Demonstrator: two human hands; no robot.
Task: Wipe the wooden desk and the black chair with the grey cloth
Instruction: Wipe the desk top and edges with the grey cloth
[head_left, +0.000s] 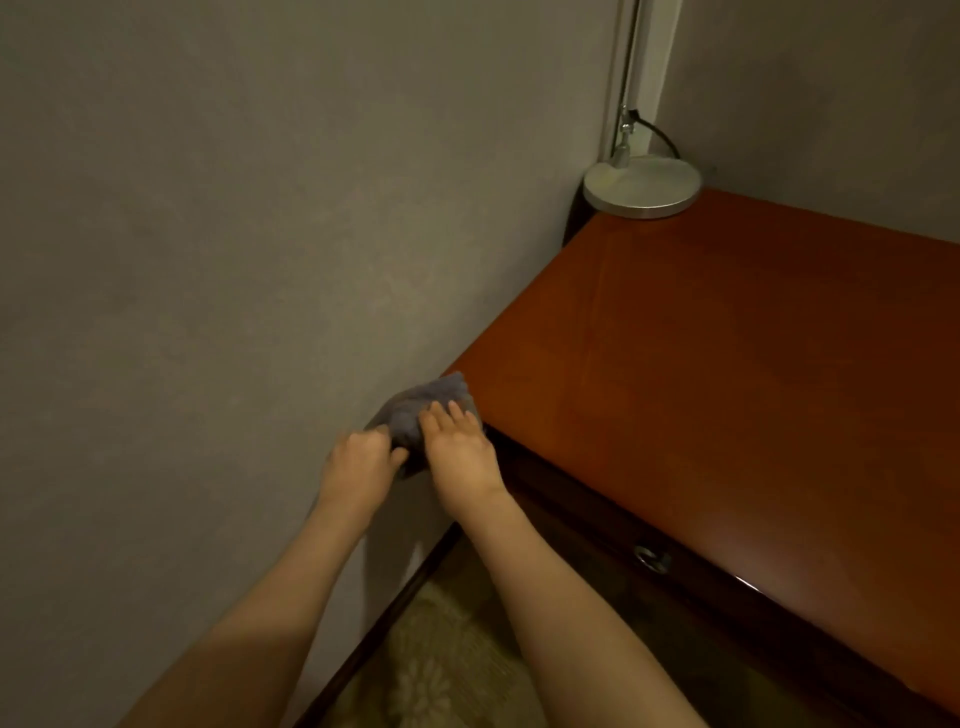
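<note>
The grey cloth (423, 402) is bunched at the near left corner of the reddish-brown wooden desk (727, 364), partly off the edge beside the wall. My left hand (358, 462) grips the cloth's lower left part with curled fingers. My right hand (457, 441) lies on the cloth with fingers fairly straight, pressing it against the desk corner. The black chair is out of view.
A silver lamp base (642, 186) with a thin pole and black cable stands at the desk's far left corner. A grey wall (234, 234) runs along the desk's left side. A drawer pull (652, 558) shows on the dark desk front. Patterned carpet (447, 665) lies below.
</note>
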